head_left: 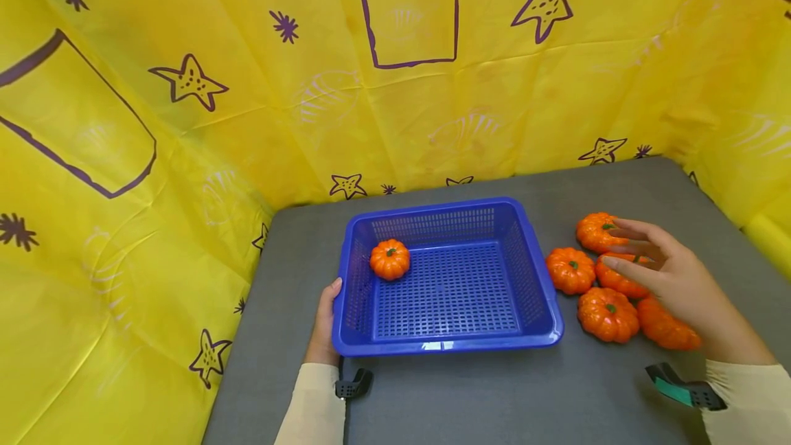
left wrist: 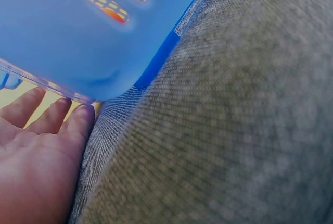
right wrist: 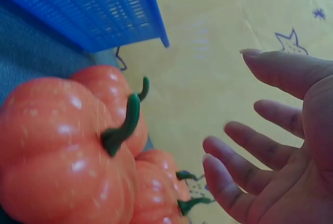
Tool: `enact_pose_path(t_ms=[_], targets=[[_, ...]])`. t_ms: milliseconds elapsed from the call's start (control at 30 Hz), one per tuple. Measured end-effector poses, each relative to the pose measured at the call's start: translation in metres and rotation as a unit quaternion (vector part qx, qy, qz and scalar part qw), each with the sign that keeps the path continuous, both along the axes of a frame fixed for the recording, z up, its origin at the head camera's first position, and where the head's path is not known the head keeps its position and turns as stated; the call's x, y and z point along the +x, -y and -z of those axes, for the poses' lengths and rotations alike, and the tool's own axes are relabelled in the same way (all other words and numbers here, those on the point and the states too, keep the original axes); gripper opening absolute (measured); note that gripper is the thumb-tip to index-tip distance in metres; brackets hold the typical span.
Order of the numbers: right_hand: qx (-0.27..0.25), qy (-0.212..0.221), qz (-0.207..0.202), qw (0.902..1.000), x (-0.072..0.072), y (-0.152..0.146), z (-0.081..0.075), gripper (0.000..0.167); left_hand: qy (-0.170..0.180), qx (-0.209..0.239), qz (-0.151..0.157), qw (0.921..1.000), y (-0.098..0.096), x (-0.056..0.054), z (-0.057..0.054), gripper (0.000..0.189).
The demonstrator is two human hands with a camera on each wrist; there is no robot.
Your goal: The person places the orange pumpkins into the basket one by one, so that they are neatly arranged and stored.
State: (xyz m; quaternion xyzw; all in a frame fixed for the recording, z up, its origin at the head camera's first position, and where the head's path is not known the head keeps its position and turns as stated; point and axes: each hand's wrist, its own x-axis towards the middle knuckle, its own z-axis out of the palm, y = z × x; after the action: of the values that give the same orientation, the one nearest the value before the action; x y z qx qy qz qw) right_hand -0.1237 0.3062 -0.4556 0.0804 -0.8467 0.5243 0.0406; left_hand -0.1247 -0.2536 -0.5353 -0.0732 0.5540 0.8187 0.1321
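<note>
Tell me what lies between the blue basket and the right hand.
The head view shows orange pumpkins on the gray tabletop, some partly behind the right hand.

Some pumpkins [head_left: 664, 323] are partly hidden by the right hand [head_left: 673, 279]; the near edge of the table [head_left: 432, 397] is cut off.

I reach forward with my left arm [head_left: 312, 407], its sleeve ending at the wrist, and my left hand [head_left: 325, 327] points away from me, its palm [left wrist: 41, 177] bare in the wrist view and its fingers [left wrist: 49, 120] extended with slim gaps between them. My right arm [head_left: 750, 404] comes in from the lower right, and my right hand [head_left: 673, 277] hangs in the air, angled inward, fingers [right wrist: 240, 166] loosely bent and spread, thumb [right wrist: 286, 72] well apart from them.
</note>
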Motion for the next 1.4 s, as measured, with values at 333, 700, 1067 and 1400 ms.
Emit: enact_pose_path(t_ms=[333, 700, 1067, 1400], targets=[[0.012, 0.001, 0.024, 0.9996, 0.009, -0.016, 0.003, 0.066, 0.002, 0.003, 0.003, 1.0, 0.001, -0.001, 0.0, 0.082], [0.019, 0.023, 0.053, 0.9982, 0.02, -0.039, 0.014, 0.069, 0.003, -0.002, 0.004, 1.0, 0.0, 0.001, -0.001, 0.083], [0.039, 0.006, 0.073, 0.9965, 0.028, -0.055, 0.029, 0.071, -0.005, 0.007, 0.002, 1.0, 0.0, -0.002, 0.0, 0.079], [0.027, 0.008, 0.072, 0.997, 0.035, -0.063, 0.043, 0.068, -0.01, 0.019, 0.003, 0.9998, -0.001, -0.002, 0.0, 0.077]])
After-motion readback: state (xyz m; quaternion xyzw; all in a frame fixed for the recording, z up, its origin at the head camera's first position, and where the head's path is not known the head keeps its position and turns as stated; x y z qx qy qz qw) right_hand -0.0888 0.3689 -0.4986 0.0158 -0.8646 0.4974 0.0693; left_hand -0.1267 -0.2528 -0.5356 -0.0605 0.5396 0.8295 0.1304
